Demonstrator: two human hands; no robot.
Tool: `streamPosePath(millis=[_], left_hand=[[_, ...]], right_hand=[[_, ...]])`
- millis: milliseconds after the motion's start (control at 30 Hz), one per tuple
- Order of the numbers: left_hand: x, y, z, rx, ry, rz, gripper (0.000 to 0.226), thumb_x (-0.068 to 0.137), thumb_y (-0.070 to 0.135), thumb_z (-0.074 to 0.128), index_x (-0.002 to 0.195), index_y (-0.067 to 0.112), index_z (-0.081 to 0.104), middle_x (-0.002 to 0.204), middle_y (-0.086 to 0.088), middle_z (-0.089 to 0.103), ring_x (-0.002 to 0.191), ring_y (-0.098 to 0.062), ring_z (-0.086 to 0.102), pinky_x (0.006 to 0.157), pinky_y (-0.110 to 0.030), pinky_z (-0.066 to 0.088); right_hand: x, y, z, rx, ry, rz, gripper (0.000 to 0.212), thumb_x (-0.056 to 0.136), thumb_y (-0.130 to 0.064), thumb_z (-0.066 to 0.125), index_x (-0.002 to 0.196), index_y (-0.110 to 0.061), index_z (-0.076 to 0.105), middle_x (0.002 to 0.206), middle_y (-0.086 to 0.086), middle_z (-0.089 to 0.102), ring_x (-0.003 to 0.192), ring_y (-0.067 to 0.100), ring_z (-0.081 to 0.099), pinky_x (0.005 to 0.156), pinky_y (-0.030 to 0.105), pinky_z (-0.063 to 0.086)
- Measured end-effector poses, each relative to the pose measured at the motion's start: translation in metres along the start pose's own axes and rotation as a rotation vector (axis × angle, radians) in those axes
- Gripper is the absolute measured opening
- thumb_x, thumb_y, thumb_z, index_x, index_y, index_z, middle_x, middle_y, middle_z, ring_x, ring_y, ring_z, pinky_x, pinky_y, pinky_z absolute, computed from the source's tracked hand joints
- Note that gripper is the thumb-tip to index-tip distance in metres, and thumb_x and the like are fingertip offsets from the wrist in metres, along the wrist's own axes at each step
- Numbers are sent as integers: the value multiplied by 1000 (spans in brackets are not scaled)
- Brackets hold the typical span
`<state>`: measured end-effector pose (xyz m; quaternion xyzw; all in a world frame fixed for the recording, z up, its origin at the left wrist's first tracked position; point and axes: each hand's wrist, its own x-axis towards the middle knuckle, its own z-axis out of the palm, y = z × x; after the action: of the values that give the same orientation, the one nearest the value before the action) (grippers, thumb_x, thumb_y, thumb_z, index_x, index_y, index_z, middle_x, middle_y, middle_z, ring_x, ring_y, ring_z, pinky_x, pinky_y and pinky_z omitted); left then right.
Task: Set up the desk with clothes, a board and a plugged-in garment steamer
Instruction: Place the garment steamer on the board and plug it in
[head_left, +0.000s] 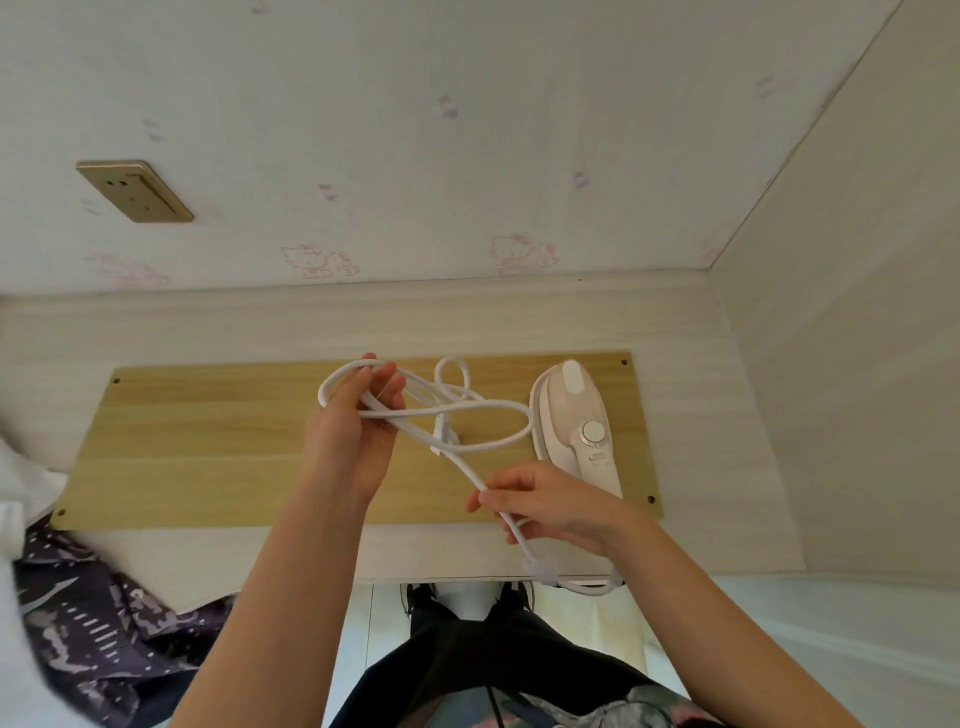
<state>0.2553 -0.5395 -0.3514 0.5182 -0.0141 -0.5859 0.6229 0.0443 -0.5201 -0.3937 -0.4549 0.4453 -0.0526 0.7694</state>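
A light wooden board (208, 441) lies flat on the pale desk (156, 327). On the board's right end rests a pink and white garment steamer (576, 421). Its white cord (467, 410) loops over the middle of the board. My left hand (353, 421) holds several loops of the cord above the board. My right hand (550, 504) pinches the cord near the desk's front edge, and the cord end hangs down past it. Dark patterned clothes (93, 634) lie at the desk's front left corner.
A gold wall socket (135, 191) sits on the patterned wall, above and left of the board. A side panel (841, 364) closes the desk on the right. White fabric (15, 478) shows at the far left edge. My legs stand below the desk edge.
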Motion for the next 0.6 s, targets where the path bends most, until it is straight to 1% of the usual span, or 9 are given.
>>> streamPosePath(millis=[133,200,267,300,367,433,500,600], left_hand=[[2,13,-7,34,-39,48,19,96,5,48,109,7,63,95,-10,73,88,-19,71,70,-26,57],[1,19,-10,165,-47,95,22,99,8,44,113,8,61,99,-15,73,94,-25,70,79,-33,58],[0,27,-14,357,-10,163,23,102,13,40,109,9,61,94,-19,73,92,-30,71,84,-41,56],[0,34,-17,458,11,207,23,102,16,39,107,11,61,89,-19,73,89,-30,72,84,-43,56],[3,48,-24,647,38,315,26,103,17,37,110,14,62,84,-18,73,79,-31,73,77,-42,57],[9,65,-33,746,69,425,29,102,15,34,114,13,61,82,-18,72,72,-31,72,71,-39,57],[14,82,-40,734,96,468,30,101,13,33,112,9,60,79,-20,71,69,-34,71,70,-39,57],[21,103,-49,613,90,418,28,99,12,34,105,3,60,78,-22,71,73,-38,71,72,-41,58]], right_hand=[[3,-2,2,8,80,-47,20,95,-26,55,92,-14,71,70,-4,47,64,10,45,73,26,45],[4,-3,0,11,110,-62,21,96,-23,54,90,-13,71,69,-4,48,63,10,45,70,25,43],[5,-4,-4,11,152,-78,21,97,-21,53,88,-12,70,68,-5,50,63,9,45,67,23,42],[6,-4,-6,32,173,-87,21,97,-20,53,88,-11,70,67,-5,51,62,9,46,66,22,42],[7,-2,-10,123,208,-89,21,97,-17,53,88,-7,69,66,-3,52,61,8,47,62,22,43],[8,0,-13,167,242,-83,21,97,-15,52,89,-4,68,65,-1,51,59,9,46,61,23,42],[9,2,-14,122,298,-67,22,98,-16,51,89,-4,67,64,0,51,58,10,46,60,24,43],[17,4,-11,94,412,-50,24,98,-13,49,85,-3,66,61,2,50,56,13,44,56,25,41]])
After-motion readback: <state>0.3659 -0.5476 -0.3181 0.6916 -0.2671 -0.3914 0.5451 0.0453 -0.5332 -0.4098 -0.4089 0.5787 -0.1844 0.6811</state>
